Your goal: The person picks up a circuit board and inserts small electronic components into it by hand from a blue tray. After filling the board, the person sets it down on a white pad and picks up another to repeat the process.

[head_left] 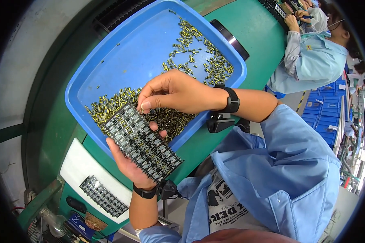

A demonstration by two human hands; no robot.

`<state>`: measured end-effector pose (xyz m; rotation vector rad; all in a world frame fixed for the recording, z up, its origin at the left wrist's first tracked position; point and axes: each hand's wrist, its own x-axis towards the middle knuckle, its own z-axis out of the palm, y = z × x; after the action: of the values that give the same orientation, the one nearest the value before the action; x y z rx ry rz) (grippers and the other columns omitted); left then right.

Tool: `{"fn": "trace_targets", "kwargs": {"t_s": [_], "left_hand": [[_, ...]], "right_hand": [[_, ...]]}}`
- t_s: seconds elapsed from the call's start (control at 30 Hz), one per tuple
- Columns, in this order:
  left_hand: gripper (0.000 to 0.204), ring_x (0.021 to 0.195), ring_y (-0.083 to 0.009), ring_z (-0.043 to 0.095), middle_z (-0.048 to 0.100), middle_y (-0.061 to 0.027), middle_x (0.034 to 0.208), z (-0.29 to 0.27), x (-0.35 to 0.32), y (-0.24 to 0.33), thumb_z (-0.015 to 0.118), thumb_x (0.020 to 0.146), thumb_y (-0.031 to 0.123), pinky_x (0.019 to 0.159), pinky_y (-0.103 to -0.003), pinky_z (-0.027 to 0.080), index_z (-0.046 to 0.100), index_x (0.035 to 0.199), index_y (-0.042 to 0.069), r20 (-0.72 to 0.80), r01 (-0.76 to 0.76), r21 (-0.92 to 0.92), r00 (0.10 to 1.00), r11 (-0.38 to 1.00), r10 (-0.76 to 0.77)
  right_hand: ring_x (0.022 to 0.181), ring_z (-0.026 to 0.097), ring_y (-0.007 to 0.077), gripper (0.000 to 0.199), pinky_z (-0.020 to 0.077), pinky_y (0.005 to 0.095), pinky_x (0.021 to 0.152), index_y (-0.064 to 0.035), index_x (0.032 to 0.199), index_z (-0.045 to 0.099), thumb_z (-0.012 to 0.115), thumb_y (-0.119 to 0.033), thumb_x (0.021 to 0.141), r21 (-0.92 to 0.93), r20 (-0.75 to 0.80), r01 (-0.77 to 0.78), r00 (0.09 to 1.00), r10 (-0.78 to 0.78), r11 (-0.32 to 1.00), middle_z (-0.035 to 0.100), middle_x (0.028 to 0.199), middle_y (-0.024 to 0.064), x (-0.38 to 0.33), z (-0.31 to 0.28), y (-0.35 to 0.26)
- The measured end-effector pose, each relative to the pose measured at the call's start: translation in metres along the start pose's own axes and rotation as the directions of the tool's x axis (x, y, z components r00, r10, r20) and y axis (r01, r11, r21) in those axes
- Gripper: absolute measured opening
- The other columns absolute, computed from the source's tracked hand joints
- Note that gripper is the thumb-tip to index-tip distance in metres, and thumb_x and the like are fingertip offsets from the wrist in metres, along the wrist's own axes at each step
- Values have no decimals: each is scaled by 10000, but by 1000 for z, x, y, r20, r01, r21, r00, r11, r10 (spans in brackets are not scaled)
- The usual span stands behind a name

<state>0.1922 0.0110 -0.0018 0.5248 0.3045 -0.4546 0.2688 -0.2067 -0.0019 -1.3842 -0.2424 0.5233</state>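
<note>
My left hand (129, 166) grips a panel of circuit boards (144, 141) from below, its thumb along one edge and fingertips showing past the opposite edge. The panel is tilted over the near rim of a blue tub (129, 60). Rows of small parts cover it, some of them yellowish. Over its far end, my right hand (170, 93) is closed in a pinch, thumb against forefinger. A tiny yellowish component shows at those fingertips, mostly hidden by them. Many loose dark-and-yellow cylindrical components (105, 107), like small capacitors, lie heaped in the tub under both hands.
A second circuit board panel (103, 196) lies on a white foam sheet (75, 162) at lower left. Beside it are a black object (76, 204) and a blue box (81, 222). A co-worker (316, 60) works farther along the green table (255, 28). Blue bins (322, 109) stand beyond.
</note>
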Motion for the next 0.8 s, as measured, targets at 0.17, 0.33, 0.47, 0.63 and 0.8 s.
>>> {"fn": "trace_targets", "kwargs": {"t_s": [0.17, 0.33, 0.47, 0.63, 0.8], "left_hand": [[832, 972, -360, 759, 734, -207, 1177, -2, 0, -4, 246, 1124, 715, 876, -476, 651, 529, 1507, 32, -11, 16, 55, 1000, 998, -16], [801, 1091, -335, 743, 713, -175, 1299, -10, 1, -10, 273, 1135, 689, 974, -480, 620, 524, 1524, 34, -11, 5, 64, 1000, 998, -4], [754, 1214, -291, 700, 674, -133, 1403, -6, 1, -9, 305, 1151, 645, 1053, -457, 582, 518, 1540, 36, -105, -54, -68, 993, 996, 47], [726, 1281, -258, 663, 655, -129, 1433, -10, 1, -11, 325, 1161, 610, 1106, -429, 548, 516, 1543, 24, 16, -69, -86, 997, 994, 71], [731, 1280, -259, 664, 657, -135, 1432, -10, 0, -12, 322, 1162, 609, 1118, -425, 540, 517, 1539, 14, 1, -76, -48, 997, 996, 76]], "right_hand": [[1007, 701, 176, 126, 552, 327, 907, -35, 1075, 801, 823, -100, 969, -319, 3, 326, 939, -343, 890, 778, 1049, 53, 0, 5, 0], [925, 625, 230, 169, 502, 359, 814, -100, 1029, 816, 884, -87, 875, -570, 116, 575, 764, -635, 587, 703, 988, 23, -4, 25, 0], [902, 597, 239, 193, 489, 376, 794, -107, 1025, 814, 901, -95, 853, -588, 151, 599, 741, -654, 543, 660, 968, 10, -1, 28, 6], [908, 609, 248, 196, 494, 389, 804, -107, 1020, 811, 905, -98, 849, -614, 191, 591, 755, -627, 524, 667, 971, 17, -3, 29, 7], [909, 620, 253, 198, 490, 394, 804, -100, 1017, 805, 903, -101, 846, -647, 200, 602, 726, -658, 468, 671, 986, 23, -4, 32, 8]]}}
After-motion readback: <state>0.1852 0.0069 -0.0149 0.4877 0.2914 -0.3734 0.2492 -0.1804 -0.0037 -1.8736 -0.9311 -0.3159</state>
